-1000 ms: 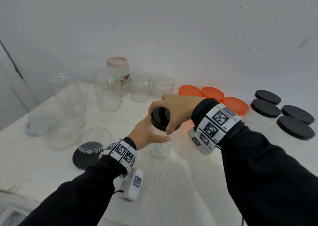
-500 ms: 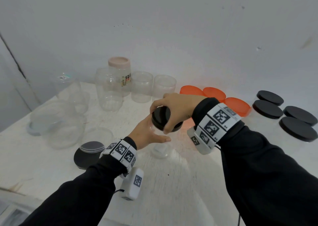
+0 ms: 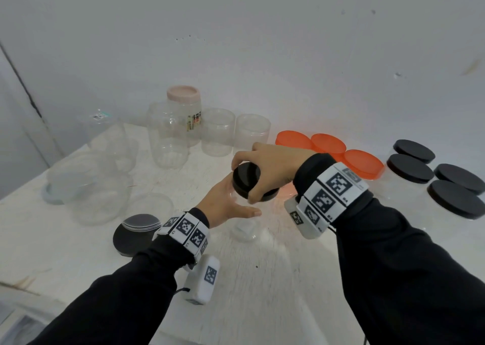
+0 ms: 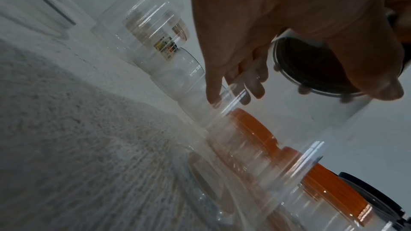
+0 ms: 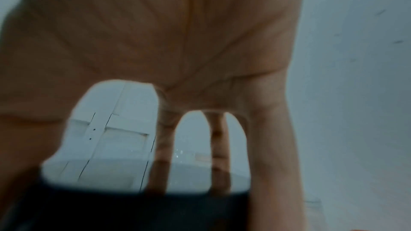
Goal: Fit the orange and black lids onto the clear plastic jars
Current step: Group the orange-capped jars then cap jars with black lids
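Little has shifted since a second ago: right hand (image 3: 273, 167) still grips the black lid (image 3: 246, 180) atop the clear jar (image 3: 245, 229), which the left hand (image 3: 225, 203) clasps mid-bench (image 3: 275, 279). Orange-lidded jars (image 3: 363, 163) stand just behind; empty jars (image 3: 217, 132) crowd far left; black-lidded jars (image 3: 409, 167) right.

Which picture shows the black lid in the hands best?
The head view: the black lid shows whole, gripped by the right hand. The left wrist view shows its underside through the jar; the right wrist view, a blurred edge.
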Action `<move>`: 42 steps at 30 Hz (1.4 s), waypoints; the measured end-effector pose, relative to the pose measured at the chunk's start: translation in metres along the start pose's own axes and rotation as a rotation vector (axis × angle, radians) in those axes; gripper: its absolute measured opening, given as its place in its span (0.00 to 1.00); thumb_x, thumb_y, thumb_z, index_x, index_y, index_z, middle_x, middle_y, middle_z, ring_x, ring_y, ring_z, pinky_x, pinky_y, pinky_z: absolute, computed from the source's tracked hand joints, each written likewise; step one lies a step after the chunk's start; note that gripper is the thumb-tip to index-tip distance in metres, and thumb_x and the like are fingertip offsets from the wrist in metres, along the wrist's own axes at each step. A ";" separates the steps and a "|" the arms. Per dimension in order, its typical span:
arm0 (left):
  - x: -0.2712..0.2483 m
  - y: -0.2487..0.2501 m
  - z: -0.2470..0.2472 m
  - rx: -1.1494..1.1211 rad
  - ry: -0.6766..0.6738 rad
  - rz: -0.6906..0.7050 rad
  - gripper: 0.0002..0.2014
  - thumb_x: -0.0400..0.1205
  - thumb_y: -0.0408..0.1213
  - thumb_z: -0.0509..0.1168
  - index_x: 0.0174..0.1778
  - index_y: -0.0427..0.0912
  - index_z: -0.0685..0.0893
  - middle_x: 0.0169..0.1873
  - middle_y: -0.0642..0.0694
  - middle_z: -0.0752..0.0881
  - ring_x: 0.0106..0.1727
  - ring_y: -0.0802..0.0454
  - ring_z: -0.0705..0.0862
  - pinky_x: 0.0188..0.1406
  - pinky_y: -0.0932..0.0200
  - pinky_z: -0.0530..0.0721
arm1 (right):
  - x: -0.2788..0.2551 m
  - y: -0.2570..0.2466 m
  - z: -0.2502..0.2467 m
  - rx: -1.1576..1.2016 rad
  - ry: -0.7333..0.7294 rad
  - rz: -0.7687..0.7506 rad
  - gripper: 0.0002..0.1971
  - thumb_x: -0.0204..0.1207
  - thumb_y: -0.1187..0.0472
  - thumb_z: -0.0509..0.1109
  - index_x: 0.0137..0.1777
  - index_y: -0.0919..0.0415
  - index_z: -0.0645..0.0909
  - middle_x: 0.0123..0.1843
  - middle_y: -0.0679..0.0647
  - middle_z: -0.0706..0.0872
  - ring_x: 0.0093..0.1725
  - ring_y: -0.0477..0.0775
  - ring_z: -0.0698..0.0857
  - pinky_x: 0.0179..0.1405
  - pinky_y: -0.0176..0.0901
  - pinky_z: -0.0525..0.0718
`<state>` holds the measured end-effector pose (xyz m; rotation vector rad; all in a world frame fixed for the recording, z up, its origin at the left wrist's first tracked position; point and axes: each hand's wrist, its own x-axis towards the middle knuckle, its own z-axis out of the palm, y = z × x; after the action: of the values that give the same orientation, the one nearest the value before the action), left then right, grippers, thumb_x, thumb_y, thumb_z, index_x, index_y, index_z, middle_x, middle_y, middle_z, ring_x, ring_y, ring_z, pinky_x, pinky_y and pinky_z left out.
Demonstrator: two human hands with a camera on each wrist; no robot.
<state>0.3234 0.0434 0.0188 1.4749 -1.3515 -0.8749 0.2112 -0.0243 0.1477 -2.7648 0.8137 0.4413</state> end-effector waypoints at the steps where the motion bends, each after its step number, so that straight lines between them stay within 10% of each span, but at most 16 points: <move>1: 0.000 0.001 0.000 -0.005 -0.001 0.003 0.39 0.63 0.41 0.81 0.66 0.57 0.68 0.57 0.63 0.79 0.61 0.67 0.76 0.59 0.66 0.75 | 0.001 -0.002 0.003 0.011 0.053 0.036 0.28 0.67 0.43 0.75 0.65 0.48 0.70 0.54 0.52 0.74 0.44 0.51 0.78 0.36 0.42 0.80; 5: -0.002 0.003 0.001 -0.036 0.011 -0.002 0.42 0.57 0.47 0.79 0.66 0.59 0.67 0.55 0.66 0.79 0.59 0.71 0.76 0.53 0.71 0.76 | 0.005 -0.006 0.016 -0.161 0.248 0.099 0.30 0.68 0.29 0.64 0.57 0.54 0.72 0.45 0.51 0.78 0.45 0.54 0.79 0.40 0.44 0.79; 9: -0.001 0.003 0.001 0.010 0.013 0.008 0.38 0.62 0.40 0.81 0.64 0.58 0.68 0.54 0.65 0.79 0.57 0.72 0.76 0.51 0.74 0.75 | -0.004 0.001 0.003 -0.083 -0.063 -0.022 0.37 0.71 0.44 0.73 0.78 0.41 0.60 0.67 0.53 0.69 0.63 0.56 0.74 0.60 0.49 0.79; 30: -0.007 0.008 0.005 -0.098 0.019 0.025 0.34 0.60 0.38 0.80 0.60 0.62 0.73 0.55 0.60 0.84 0.56 0.70 0.81 0.50 0.72 0.78 | -0.007 0.007 0.040 -0.104 0.377 -0.009 0.30 0.73 0.36 0.65 0.74 0.44 0.70 0.57 0.54 0.77 0.48 0.53 0.78 0.36 0.41 0.72; 42: -0.011 0.013 0.038 -0.045 -0.173 0.036 0.39 0.59 0.56 0.76 0.68 0.59 0.72 0.63 0.63 0.80 0.66 0.69 0.75 0.63 0.62 0.76 | -0.054 0.038 0.056 0.114 0.345 0.016 0.30 0.70 0.44 0.71 0.73 0.42 0.70 0.62 0.48 0.71 0.60 0.53 0.71 0.54 0.48 0.78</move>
<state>0.2822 0.0487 0.0177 1.3615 -1.4700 -1.0227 0.1348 -0.0127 0.1092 -2.7653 0.9024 -0.0831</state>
